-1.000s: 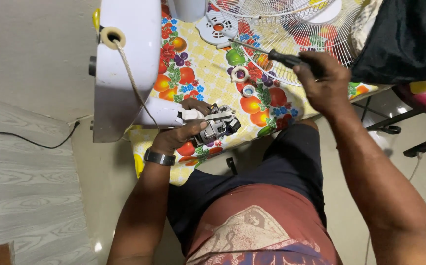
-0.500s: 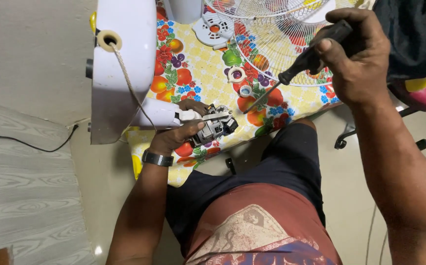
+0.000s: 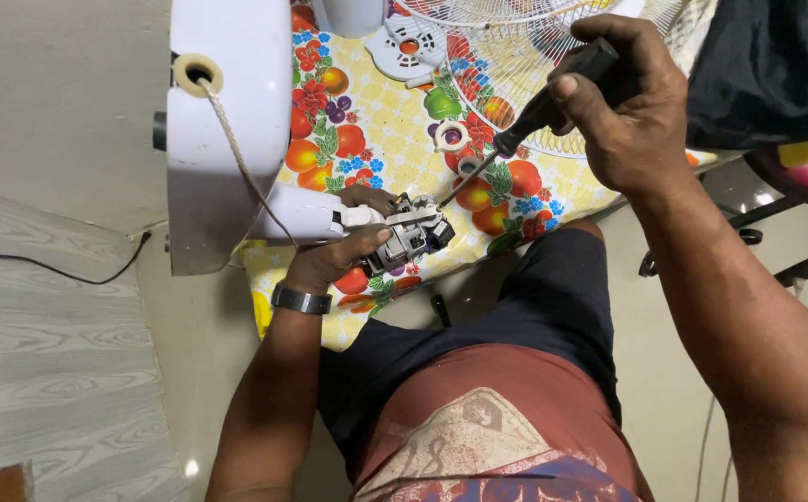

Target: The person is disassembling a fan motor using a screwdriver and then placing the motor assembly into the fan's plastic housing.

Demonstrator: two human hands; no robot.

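The right hand [image 3: 632, 102] has been bringing the screwdriver [image 3: 534, 116] down, and its tip is now reaching the small motor [image 3: 410, 232]. The right fist is wrapping the handle. The left hand [image 3: 334, 260] is gripping the motor at the edge of the fruit-patterned tablecloth [image 3: 376, 121].

Bare forearms here, no sleeves showing. A dark wristwatch [image 3: 300, 299] bands the left wrist. Below, dark shorts [image 3: 516, 316] and a reddish printed shirt [image 3: 497, 437].
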